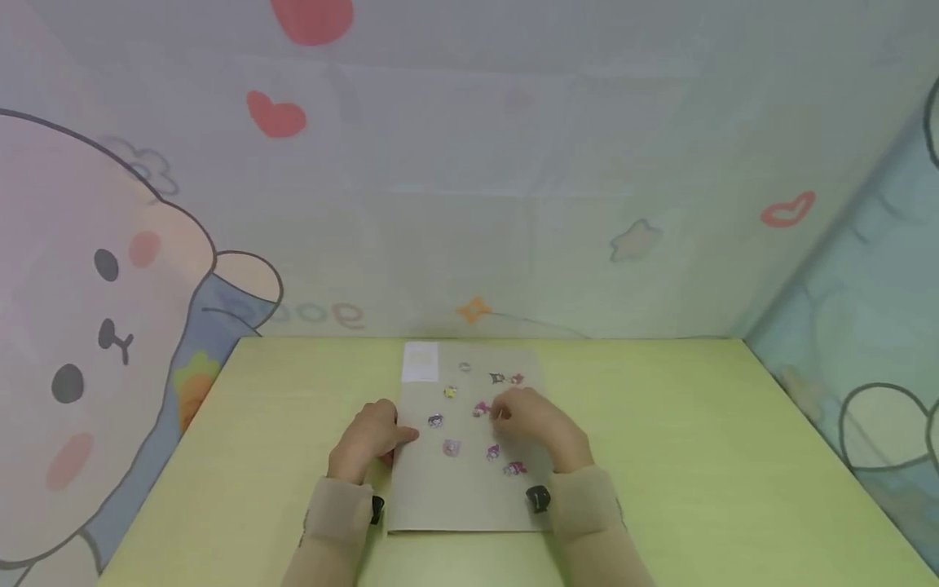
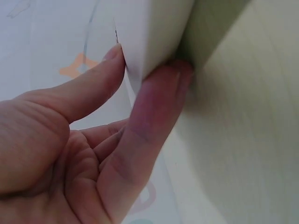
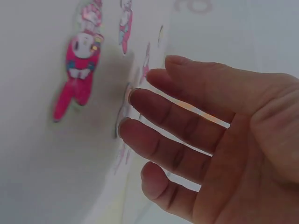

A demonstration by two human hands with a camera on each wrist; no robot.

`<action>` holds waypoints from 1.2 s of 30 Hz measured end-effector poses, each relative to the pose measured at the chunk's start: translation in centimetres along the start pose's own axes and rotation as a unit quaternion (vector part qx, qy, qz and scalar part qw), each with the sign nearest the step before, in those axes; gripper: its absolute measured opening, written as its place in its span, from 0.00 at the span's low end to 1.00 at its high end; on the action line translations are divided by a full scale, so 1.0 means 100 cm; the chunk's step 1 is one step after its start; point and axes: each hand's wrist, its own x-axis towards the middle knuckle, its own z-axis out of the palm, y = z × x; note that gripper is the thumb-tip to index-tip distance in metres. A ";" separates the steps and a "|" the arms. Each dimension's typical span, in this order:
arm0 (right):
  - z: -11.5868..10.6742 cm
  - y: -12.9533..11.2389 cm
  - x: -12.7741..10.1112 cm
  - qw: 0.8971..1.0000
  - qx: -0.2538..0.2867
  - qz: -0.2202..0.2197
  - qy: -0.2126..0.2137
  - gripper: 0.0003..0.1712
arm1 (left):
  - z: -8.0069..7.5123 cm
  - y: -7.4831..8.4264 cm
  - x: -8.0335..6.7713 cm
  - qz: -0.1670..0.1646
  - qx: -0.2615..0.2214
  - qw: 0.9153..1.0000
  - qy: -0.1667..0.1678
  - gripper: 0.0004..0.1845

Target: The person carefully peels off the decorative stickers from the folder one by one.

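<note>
A grey sheet lies on the green table, and several small cartoon stickers are stuck to it. My left hand is at the sheet's left edge. In the left wrist view its thumb and forefinger pinch that edge of the sheet and lift it slightly. My right hand is over the sheet's right half, its fingertips beside a pink sticker. In the right wrist view the right hand has straight, spread fingers whose tips are at the sheet, near a pink bunny sticker.
A white patch sits at the sheet's far left corner. Cartoon-printed walls close in the table at the back and both sides. Bare tabletop lies left and right of the sheet.
</note>
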 end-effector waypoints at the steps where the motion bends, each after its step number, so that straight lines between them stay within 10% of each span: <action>1: 0.001 0.000 -0.002 1.000 0.004 0.003 -0.002 0.07 | 0.000 -0.001 0.000 0.001 -0.002 1.000 0.002 0.12; 36: 0.018 -0.016 -0.025 0.999 -0.024 0.025 -0.037 0.12 | 0.004 0.002 -0.001 -0.004 0.024 1.000 0.019 0.14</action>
